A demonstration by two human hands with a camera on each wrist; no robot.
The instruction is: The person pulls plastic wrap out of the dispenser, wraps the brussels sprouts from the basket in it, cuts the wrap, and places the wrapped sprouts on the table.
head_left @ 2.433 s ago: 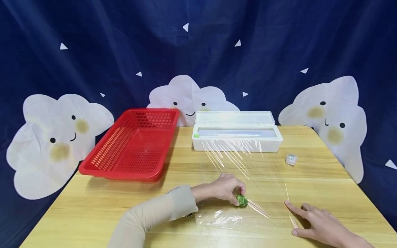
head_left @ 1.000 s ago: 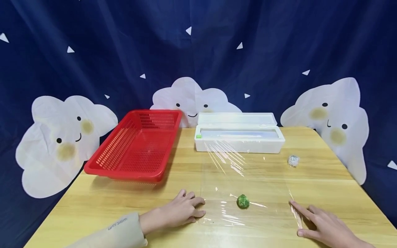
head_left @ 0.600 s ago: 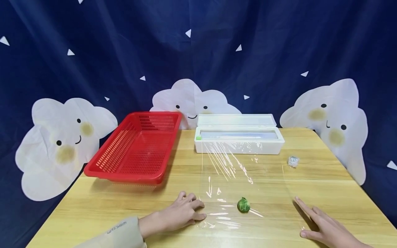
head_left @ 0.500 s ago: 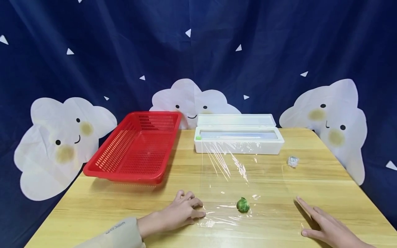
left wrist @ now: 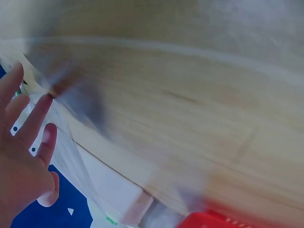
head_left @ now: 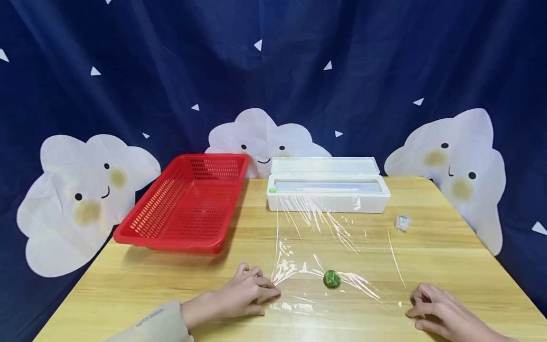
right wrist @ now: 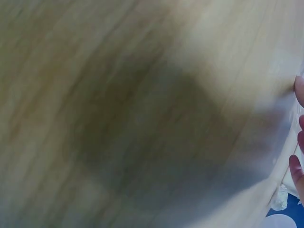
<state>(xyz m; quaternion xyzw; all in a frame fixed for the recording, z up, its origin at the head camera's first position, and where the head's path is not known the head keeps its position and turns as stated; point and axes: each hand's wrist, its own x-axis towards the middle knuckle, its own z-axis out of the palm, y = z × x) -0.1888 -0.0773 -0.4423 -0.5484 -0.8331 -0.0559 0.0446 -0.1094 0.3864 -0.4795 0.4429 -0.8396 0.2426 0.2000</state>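
Both hands (head_left: pixel 245 293) (head_left: pixel 440 311) flank clear film (head_left: pixel 335 249); whether either pinches it is unclear.

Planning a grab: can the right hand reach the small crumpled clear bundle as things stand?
Likely yes: bare tabletop lies between the right hand and the crumpled bundle, outside the clear film. That hand sits by its edge, though; whether it pinches the film I can't tell.

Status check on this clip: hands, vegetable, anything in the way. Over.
Left hand and right hand at opposite edges of clear film, grip unclear. Green vegetable on film, between hands. Wrapped ball off to the side, not obstructing.
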